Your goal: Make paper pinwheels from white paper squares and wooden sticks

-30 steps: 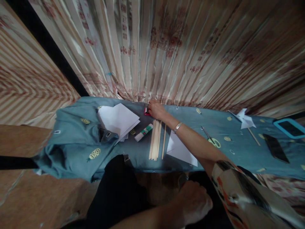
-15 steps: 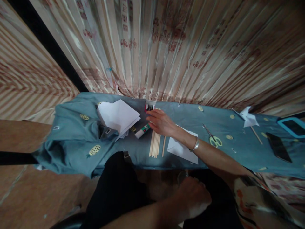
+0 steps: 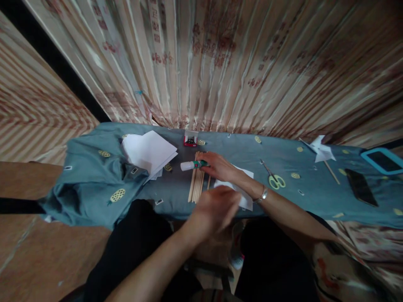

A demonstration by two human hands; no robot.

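Observation:
My right hand (image 3: pixel 219 166), with a bracelet on its wrist, is closed on a glue stick (image 3: pixel 192 165) with a green label and a white cap. The glue stick is above several wooden sticks (image 3: pixel 196 184) lying side by side. Partly hidden beneath my right forearm lies a folded white paper (image 3: pixel 247 202). My left hand (image 3: pixel 218 205) is over the near table edge, in front of that paper. Motion smears its fingers, so I cannot make out whether it holds anything.
Stacked white papers (image 3: pixel 151 151) lie to the left, and a small red box (image 3: pixel 190 140) stands at the back. To the right are scissors (image 3: pixel 276 181), a paper pinwheel (image 3: pixel 323 150) on a stick, a dark phone (image 3: pixel 360 187) and a blue-framed object (image 3: pixel 382 160).
My right hand has picked up the glue stick from the cloth and drawn it toward me. My left hand has risen from my lap to the table edge. The view has shifted slightly.

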